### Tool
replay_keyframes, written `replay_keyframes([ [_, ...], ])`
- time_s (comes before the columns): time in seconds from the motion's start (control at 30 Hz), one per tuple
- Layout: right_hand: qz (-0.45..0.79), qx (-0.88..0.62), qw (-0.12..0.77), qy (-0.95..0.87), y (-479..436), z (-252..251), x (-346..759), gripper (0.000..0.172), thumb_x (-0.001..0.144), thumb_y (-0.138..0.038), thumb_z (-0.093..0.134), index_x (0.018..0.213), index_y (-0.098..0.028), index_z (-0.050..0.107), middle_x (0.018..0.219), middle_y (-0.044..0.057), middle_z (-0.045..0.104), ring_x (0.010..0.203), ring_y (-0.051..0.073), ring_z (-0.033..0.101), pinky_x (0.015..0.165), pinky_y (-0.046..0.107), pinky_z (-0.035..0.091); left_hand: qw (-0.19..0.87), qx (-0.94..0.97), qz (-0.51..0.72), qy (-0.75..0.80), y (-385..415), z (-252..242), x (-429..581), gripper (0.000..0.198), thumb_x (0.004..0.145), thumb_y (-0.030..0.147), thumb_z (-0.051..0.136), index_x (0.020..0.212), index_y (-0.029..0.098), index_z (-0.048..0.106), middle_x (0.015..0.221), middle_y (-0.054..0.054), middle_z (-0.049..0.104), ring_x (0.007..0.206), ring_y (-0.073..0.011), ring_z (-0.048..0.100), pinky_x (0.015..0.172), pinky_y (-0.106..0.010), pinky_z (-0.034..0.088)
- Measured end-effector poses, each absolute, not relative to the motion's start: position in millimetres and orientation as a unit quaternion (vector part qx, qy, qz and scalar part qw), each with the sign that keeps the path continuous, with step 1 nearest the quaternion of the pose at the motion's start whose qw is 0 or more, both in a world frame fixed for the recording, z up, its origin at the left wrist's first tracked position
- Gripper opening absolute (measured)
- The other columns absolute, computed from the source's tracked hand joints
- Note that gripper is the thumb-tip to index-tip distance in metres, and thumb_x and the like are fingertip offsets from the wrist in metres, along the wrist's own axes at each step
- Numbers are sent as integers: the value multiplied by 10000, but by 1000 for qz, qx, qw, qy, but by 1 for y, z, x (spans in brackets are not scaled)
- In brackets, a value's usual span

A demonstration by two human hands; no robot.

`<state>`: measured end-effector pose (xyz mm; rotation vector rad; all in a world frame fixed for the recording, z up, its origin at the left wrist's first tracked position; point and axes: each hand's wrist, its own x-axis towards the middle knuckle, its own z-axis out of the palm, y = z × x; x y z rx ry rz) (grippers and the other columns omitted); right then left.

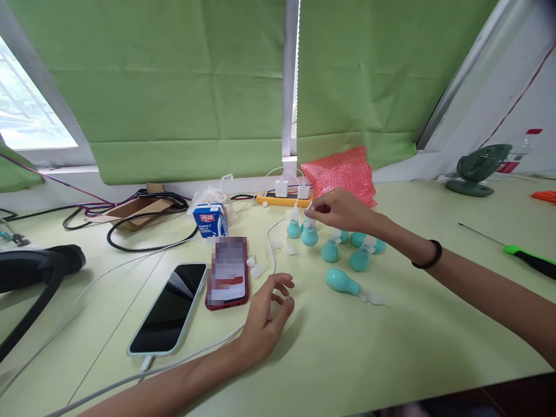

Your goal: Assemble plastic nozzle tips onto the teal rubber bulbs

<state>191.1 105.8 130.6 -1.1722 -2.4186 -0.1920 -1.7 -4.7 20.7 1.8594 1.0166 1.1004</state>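
My right hand (332, 209) pinches the clear top of a teal bulb (310, 236) that stands upright on the table. Beside it stands another teal bulb (294, 229) with a clear tip, and several more are grouped to the right. One teal bulb (342, 281) lies on its side nearer to me, its clear tip pointing right. My left hand (267, 318) hovers over or rests on the table with curled, parted fingers and nothing between them. It is just right of a red-cased phone (228, 272). Small clear pieces (259, 270) lie by that phone.
A black-screened phone (169, 307) with a white cable lies at the left. Behind are a blue drink carton (211, 221), an orange power strip (282, 200) and red bubble wrap (343, 176). A screwdriver (527, 259) and a green fan (478, 168) are at the right.
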Motion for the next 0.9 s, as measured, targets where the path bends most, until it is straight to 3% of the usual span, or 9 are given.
replay_keyframes([
  [0.23,-115,-492,96,-858,134,108,198,342,765,-354,391,528,-150,528,485,6,473,456,89,386,424,219,198,335,760,375,412,-6,23,-1,122,762,156,402,847,160,489,792,-31,536,702,-123,492,609,-238,423],
  [0.43,-217,-451,200,-842,103,111,180,343,782,-399,401,894,-117,560,858,102,551,669,181,505,492,251,281,303,799,329,403,-6,23,0,131,730,121,401,788,151,515,725,-25,564,650,-121,506,570,-221,414],
  [0.57,-125,-344,150,-919,77,82,154,291,805,-295,389,1011,-132,516,961,115,526,828,209,506,631,285,381,226,851,289,375,-7,21,0,164,699,95,401,788,145,530,749,-45,566,697,-143,510,613,-243,413],
  [0.67,-89,-362,88,-924,78,48,140,502,754,-354,457,1197,-135,365,1237,170,335,1073,339,346,744,385,377,167,894,246,335,-10,20,1,174,704,111,399,814,139,532,775,-65,561,725,-157,506,635,-255,414],
  [0.73,-42,-391,61,-917,86,31,136,609,774,-431,402,1260,-93,258,1274,205,268,1115,367,291,804,435,342,127,917,224,306,-11,20,1,169,713,124,393,815,140,527,778,-70,554,719,-160,499,647,-265,412],
  [0.8,-2,-392,47,-919,94,23,136,622,801,-464,332,1274,-79,214,1237,207,322,1112,349,302,828,438,328,89,931,210,284,-12,19,1,161,715,134,390,810,144,521,776,-72,544,709,-161,490,639,-269,408],
  [0.9,18,-367,45,-929,99,25,138,488,815,-407,345,1207,-116,341,1139,167,426,1050,296,370,827,415,335,57,941,197,268,-12,17,1,152,715,147,397,812,148,514,780,-73,533,703,-161,481,621,-266,399],
])
